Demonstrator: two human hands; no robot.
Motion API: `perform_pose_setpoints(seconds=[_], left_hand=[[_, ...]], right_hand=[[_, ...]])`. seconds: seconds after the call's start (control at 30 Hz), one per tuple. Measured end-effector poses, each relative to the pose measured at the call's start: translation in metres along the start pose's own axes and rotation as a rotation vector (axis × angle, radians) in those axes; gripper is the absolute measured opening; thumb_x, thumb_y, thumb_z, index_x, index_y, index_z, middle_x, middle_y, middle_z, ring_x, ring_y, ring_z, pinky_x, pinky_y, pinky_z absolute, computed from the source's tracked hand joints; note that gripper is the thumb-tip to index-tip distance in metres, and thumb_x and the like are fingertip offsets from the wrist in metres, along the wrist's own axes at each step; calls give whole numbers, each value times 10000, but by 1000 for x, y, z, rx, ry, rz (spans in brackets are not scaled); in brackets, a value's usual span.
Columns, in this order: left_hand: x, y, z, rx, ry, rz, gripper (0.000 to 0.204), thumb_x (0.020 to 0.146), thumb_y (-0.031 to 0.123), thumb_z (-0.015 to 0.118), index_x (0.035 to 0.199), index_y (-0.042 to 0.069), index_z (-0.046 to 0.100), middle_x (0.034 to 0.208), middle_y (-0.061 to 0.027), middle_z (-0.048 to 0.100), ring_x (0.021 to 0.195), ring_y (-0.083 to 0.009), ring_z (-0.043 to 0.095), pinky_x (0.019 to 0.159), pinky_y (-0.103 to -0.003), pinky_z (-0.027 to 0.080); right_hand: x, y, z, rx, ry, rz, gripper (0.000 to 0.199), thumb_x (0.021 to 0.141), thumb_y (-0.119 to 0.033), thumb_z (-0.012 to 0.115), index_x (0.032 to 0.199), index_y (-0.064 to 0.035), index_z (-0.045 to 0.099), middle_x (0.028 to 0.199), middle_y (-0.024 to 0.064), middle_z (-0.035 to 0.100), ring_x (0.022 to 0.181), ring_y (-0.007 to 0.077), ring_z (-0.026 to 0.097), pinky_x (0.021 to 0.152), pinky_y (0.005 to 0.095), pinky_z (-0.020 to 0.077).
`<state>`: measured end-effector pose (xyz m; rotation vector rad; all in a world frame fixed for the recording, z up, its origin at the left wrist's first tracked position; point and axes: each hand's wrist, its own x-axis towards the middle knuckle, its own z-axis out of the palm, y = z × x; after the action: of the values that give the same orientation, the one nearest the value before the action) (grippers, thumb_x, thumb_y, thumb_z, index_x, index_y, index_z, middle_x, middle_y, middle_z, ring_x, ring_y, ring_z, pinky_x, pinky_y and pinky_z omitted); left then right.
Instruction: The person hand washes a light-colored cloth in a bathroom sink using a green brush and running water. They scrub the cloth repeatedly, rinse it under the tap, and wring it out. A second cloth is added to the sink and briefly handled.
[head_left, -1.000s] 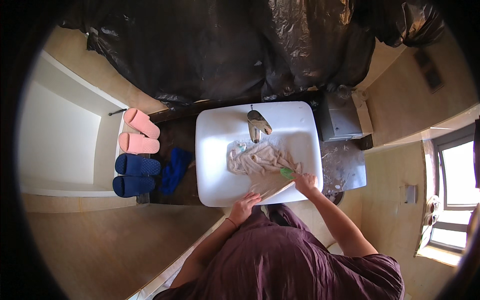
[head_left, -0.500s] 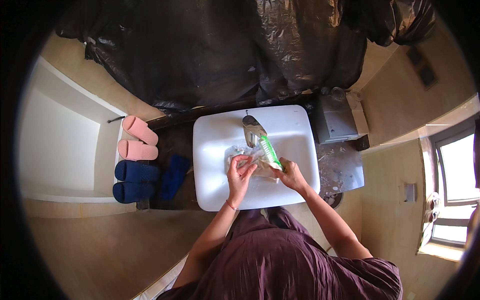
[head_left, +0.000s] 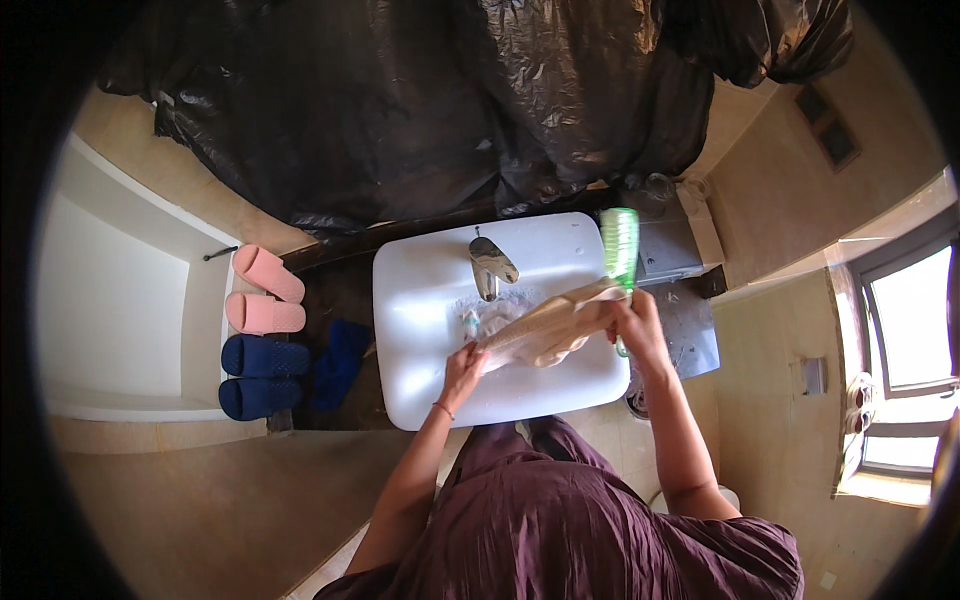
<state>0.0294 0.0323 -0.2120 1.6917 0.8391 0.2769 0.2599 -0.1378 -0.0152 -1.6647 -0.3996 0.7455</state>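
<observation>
A wet beige cloth (head_left: 545,330) is stretched slantwise over the white sink (head_left: 410,390). My left hand (head_left: 463,376) is closed on its lower left end. At the other end, my right hand (head_left: 638,325) grips the cloth together with a green scrubbing brush (head_left: 620,245). The brush stands up past my fingers, smeared by motion, over the sink's right rim. Below the cloth, whitish wet fabric (head_left: 500,315) lies in the basin, partly hidden. The metal faucet (head_left: 490,265) juts out just behind it.
Pink slippers (head_left: 268,290) and navy slippers (head_left: 262,375) sit on a ledge at the left, near a blue cloth (head_left: 340,365) on the dark counter. A grey box (head_left: 668,240) stands right of the sink. Black plastic sheeting (head_left: 400,110) hangs behind.
My right hand has swung right and up with the brush, pulling the cloth out long from the basin. My left hand has shifted slightly down and left and closed on the cloth.
</observation>
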Motion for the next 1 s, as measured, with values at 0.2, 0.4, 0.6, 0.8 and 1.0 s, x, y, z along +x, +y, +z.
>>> perform_pose_setpoints(seconds=[0.2, 0.4, 0.6, 0.8, 1.0], left_hand=[[5, 47, -45, 14, -278, -89, 240, 893, 234, 575, 832, 3, 603, 688, 31, 517, 645, -60, 444, 596, -234, 395], [32, 60, -64, 311, -235, 7, 258, 777, 264, 741, 866, 47, 634, 652, -42, 613, 612, -119, 556, 612, -271, 463], [48, 47, -26, 491, 335, 499, 340, 746, 9, 614, 1063, 54, 498, 804, -147, 613, 760, -354, 610, 679, -423, 497], [-4, -23, 57, 300, -141, 536, 361, 705, 197, 727, 963, 2, 567, 746, -75, 630, 622, -182, 596, 586, -302, 489], [4, 2, 85, -1353, -165, -400, 317, 787, 192, 671, 1003, 56, 484, 671, -16, 495, 497, -86, 517, 369, -163, 361]], right_hand=[[0, 77, -45, 137, 73, 313, 341, 927, -306, 525, 773, -3, 548, 550, 28, 484, 426, 124, 460, 394, 260, 379], [-24, 134, -49, -153, -51, 397, 357, 919, -327, 504, 913, 14, 608, 745, 61, 586, 609, 143, 584, 459, 279, 466], [-32, 123, 8, 327, -175, 601, 364, 973, -349, 415, 1150, -41, 494, 713, 107, 561, 504, 190, 561, 451, 315, 476], [-26, 87, 68, 1042, -4, 738, 310, 966, -372, 431, 1040, -72, 463, 694, 94, 517, 540, 199, 538, 484, 320, 462], [-46, 35, 97, 1238, -151, 783, 321, 950, -391, 463, 1010, -76, 452, 710, 75, 504, 578, 176, 505, 522, 295, 445]])
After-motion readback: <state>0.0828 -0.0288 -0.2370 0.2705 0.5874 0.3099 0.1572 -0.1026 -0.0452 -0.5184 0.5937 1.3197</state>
